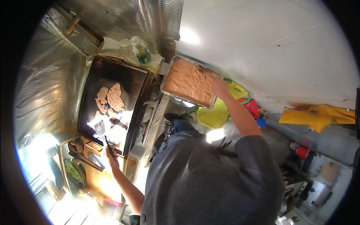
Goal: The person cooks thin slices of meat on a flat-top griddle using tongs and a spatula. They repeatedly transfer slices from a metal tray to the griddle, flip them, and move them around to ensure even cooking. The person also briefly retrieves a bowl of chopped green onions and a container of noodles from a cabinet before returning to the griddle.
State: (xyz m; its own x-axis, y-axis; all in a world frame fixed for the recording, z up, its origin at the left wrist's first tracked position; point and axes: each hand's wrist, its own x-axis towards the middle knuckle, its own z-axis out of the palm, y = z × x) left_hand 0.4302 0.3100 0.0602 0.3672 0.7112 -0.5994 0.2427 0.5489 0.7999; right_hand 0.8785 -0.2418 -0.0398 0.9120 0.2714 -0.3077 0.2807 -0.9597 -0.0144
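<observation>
In my left hand (111,156) is the dark handle of a spatula (100,128), with my fingers closed round it. Its flat grey blade rests on the griddle (135,80) among browned, broken pieces of meat (115,98); glare washes out part of them. My right hand (220,88) is closed over the right rim of a rectangular metal tray (164,89), its fingertips partly hidden. Smooth pink-brown ground meat (189,80) fills this tray, which sits to the right of the griddle.
Behind the griddle, a ledge holds a clear bottle with green liquid (143,56). Yellow-green perforated baskets (213,116) lie below the tray's right side. A wooden board (98,178) and a container of green leaves (75,172) are at the near left. Foil-like sheeting (48,86) covers the left wall.
</observation>
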